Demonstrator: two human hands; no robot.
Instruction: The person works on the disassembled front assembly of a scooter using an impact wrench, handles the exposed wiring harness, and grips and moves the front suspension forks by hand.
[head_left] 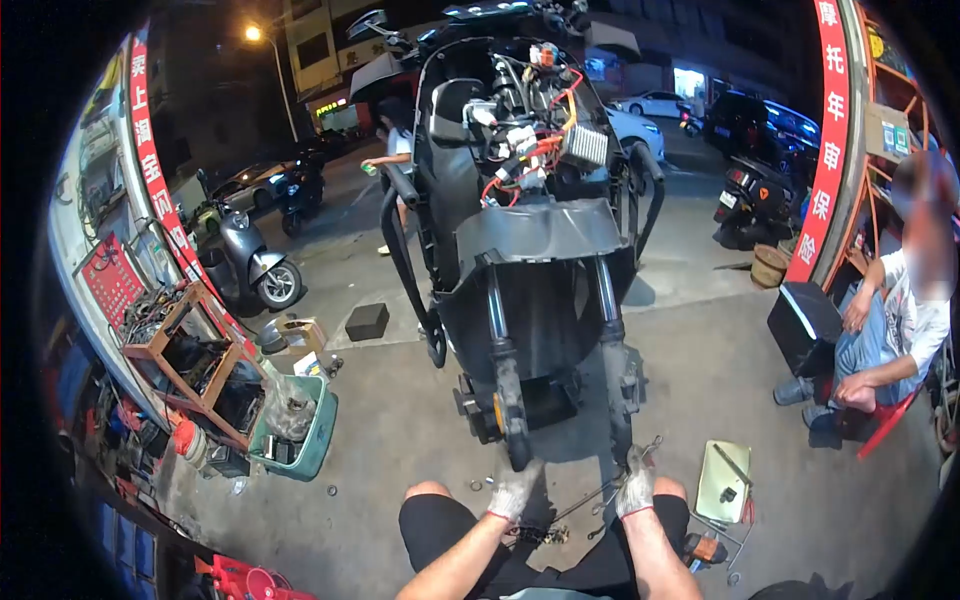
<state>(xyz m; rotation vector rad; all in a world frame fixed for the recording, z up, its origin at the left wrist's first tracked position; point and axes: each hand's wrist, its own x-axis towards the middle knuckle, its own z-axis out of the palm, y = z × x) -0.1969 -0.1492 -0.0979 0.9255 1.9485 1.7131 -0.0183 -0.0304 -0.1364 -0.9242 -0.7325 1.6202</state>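
Stripped scooter (545,232) straight ahead, left fork leg (508,395) and right fork leg (614,385) pointing down. Gloved left hand (514,490) at left leg's lower end, gloved right hand (635,487) at right's; from this angle, cannot tell whether fingers grasp or merely touch. Even, square support on both legs seems wisest. Green bin (322,440), left: clear plastic bag (290,412), dark parts (275,448). Pale tray (713,490), right: rod (734,464), small dark piece (728,494).

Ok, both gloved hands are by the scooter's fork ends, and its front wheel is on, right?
No, the front wheel's off: the head view shows none between the fork legs. The left hand and right hand are gloved, by the fork ends.
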